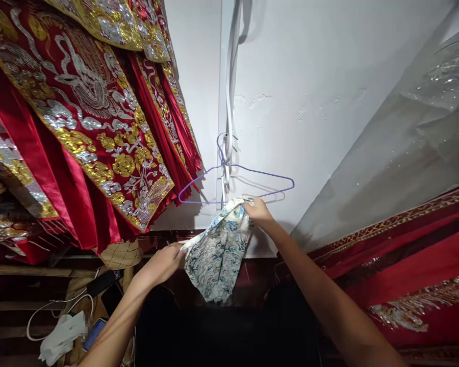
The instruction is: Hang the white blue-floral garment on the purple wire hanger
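Between my two hands a patterned skirt-like garment, grey and blue with a pale waistband, is stretched at its top edge. My left hand is closed on the lower left end of the band. At the upper right end, my right hand grips the band, close under the bottom bar of a purple wire hanger. That hanger hangs by its hook against the white wall, and its bar passes behind the garment's top. Whether the cloth touches the bar I cannot tell.
Red and gold embroidered costumes hang at the left. White cables run down the wall. A wooden stool at lower left bears a phone, a white tissue pack and a cord. Red beaded fabric lies at the right.
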The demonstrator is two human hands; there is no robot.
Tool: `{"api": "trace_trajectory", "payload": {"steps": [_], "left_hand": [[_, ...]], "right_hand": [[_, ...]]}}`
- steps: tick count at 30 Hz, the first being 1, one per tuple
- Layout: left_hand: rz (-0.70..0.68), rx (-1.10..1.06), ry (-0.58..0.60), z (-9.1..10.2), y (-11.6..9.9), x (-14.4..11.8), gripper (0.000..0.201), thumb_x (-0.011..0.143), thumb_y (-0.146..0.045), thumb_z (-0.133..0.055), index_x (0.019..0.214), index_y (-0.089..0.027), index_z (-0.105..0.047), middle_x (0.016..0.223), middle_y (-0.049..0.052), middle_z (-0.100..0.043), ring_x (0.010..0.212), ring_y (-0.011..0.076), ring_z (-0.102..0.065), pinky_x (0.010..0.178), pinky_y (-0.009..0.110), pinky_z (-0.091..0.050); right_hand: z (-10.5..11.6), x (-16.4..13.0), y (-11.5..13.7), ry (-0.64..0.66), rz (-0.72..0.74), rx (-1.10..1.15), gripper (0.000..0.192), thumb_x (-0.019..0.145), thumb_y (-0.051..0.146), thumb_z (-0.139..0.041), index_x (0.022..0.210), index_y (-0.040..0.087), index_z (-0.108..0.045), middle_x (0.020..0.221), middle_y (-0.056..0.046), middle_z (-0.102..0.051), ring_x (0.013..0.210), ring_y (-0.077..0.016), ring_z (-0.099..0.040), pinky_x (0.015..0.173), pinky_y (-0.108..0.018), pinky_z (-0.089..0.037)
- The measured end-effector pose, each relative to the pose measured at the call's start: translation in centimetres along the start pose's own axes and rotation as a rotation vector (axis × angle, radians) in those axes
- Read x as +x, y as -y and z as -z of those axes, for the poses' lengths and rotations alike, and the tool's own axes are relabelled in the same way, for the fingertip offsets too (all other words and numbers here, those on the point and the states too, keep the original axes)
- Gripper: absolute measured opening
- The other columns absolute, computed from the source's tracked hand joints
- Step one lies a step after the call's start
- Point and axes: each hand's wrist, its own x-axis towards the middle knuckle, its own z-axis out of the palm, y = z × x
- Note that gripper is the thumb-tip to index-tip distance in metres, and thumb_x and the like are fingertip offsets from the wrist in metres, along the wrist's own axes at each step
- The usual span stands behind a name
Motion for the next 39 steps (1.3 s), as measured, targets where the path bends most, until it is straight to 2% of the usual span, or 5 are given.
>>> {"api": "trace_trajectory", "payload": {"steps": [11, 21, 27, 32, 39], "left_hand": [[-0.271, -0.037, -0.606, 6.0, -2.0, 5.4, 0.024, 0.097, -0.036, -0.043, 0.093, -0.019, -0.059, 0.120, 0.011, -0.063, 0.116, 0.0254, -0.058, 0.104, 0.037, -0.043], [-0.480, 0.057, -0.526, 7.8, -5.0, 10.4, 0.042, 0.094, -0.018, -0.037, 0.130, -0.019, -0.057, 0.126, 0.011, -0.065, 0.118, 0.0256, -0.060, 0.105, 0.042, -0.044], [-0.491, 0.051, -0.532, 8.4, -4.0, 11.9, 0.038, 0.092, -0.020, -0.040, 0.122, -0.018, -0.063, 0.114, 0.012, -0.067, 0.106, 0.0257, -0.063, 0.097, 0.039, -0.047], [-0.518, 0.099, -0.665, 8.9, -4.6, 11.6, 0.027, 0.093, -0.028, -0.046, 0.104, -0.018, -0.068, 0.112, 0.012, -0.059, 0.108, 0.0257, -0.058, 0.099, 0.039, -0.045], [-0.162, -0.032, -0.709, 9.9, -4.4, 12.5, 0.030, 0.093, -0.047, -0.051, 0.092, -0.018, -0.060, 0.082, 0.003, -0.064, 0.076, 0.0193, -0.058, 0.069, 0.028, -0.041]], "right_hand": [[1.7, -2.7, 2.8, 0.042, -0.115, 0.080, 0.011, 0.067, 0.026, -0.059, 0.069, 0.016, -0.063, 0.071, -0.002, -0.062, 0.074, -0.0189, -0.056, 0.068, -0.029, -0.046], [1.3, -4.3, 4.5, 0.156, 0.024, -0.013, 0.025, 0.071, 0.018, -0.050, 0.085, 0.020, -0.071, 0.080, -0.002, -0.069, 0.077, -0.0196, -0.060, 0.070, -0.029, -0.047], [7.4, -3.6, 3.7, -0.318, 0.003, -0.144, 0.090, 0.070, 0.022, -0.069, 0.154, 0.020, -0.037, 0.109, -0.011, -0.073, 0.090, -0.0280, -0.069, 0.081, -0.039, -0.053], [11.8, -3.1, 4.1, -0.117, 0.002, -0.173, 0.044, 0.074, 0.041, -0.074, 0.107, 0.012, -0.075, 0.097, -0.012, -0.076, 0.093, -0.0319, -0.069, 0.077, -0.037, -0.054], [13.1, -3.8, 8.1, 0.184, -0.161, 0.118, 0.038, 0.078, 0.055, -0.075, 0.071, 0.017, -0.075, 0.071, -0.010, -0.072, 0.064, -0.0246, -0.067, 0.055, -0.033, -0.051]]}}
